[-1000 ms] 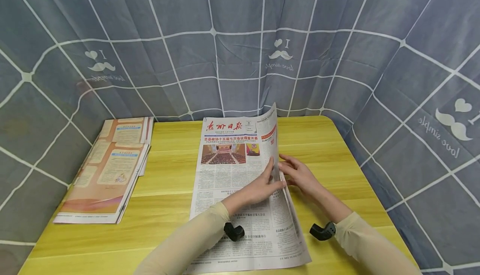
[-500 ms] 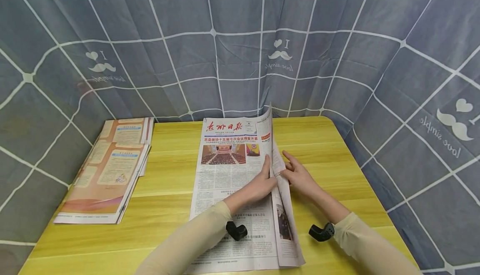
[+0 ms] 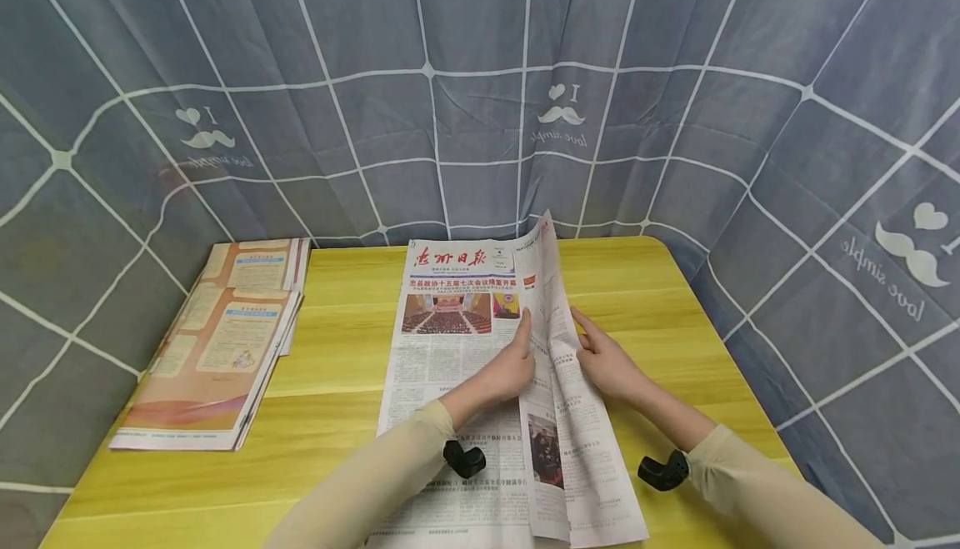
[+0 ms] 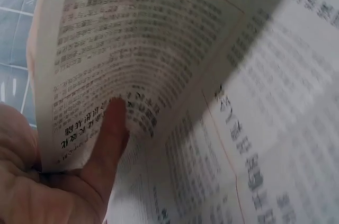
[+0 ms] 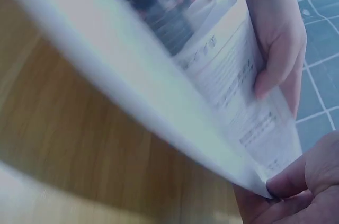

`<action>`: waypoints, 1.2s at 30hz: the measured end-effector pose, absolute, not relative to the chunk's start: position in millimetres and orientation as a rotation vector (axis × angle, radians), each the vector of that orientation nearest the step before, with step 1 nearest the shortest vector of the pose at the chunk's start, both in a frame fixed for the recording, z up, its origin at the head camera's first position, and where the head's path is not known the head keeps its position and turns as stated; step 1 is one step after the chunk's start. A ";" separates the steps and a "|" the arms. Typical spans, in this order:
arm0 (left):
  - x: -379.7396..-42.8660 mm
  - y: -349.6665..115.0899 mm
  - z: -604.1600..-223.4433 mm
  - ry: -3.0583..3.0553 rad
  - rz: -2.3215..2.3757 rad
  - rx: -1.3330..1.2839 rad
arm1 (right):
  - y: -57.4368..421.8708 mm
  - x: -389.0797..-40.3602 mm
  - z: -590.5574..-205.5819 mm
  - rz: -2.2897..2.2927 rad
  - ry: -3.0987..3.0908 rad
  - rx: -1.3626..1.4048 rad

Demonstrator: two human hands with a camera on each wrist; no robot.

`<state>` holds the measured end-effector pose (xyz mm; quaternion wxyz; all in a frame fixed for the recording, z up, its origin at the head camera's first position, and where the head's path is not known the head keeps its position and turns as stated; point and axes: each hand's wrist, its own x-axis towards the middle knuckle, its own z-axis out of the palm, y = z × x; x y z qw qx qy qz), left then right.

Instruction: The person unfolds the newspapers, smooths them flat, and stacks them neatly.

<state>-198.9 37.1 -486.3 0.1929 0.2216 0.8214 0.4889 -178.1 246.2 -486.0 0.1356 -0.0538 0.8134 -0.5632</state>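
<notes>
A newspaper (image 3: 442,366) with a red masthead lies on the table, its right-hand pages lifted and spread apart. My left hand (image 3: 510,370) grips the turned-back edge of the upper pages. In the right wrist view its thumb (image 5: 273,75) lies on the printed side below a photo. A raised page curves round my left hand (image 4: 42,197) in the left wrist view. On the other side, my right hand (image 3: 606,366) pinches the outer edge of a separate page. Close up, the thumb and fingers of the right hand (image 5: 312,181) meet on that page's edge.
Several folded orange-and-white papers (image 3: 217,357) are piled on the table's left side. The yellow wood-grain table (image 3: 337,416) ends at a grey checked curtain (image 3: 480,116) behind and at both sides. A black wrist device (image 3: 663,471) sits by each sleeve.
The lifted pages have parted: the left hand has drawn the upper ones leftward, and the right hand has moved slightly right with the page below, opening a gap between them.
</notes>
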 end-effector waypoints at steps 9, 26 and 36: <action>-200.0 8.5 -472.6 2.292 1.424 0.671 | 258.8 -175.4 -484.5 -1.612 2.316 -0.084; -204.1 -60.9 -444.9 2.319 1.508 0.697 | 264.7 -168.3 -491.7 -1.761 2.329 0.206; -199.1 -91.7 -431.8 2.262 1.599 0.642 | 281.7 -163.5 -493.9 -1.765 2.423 0.228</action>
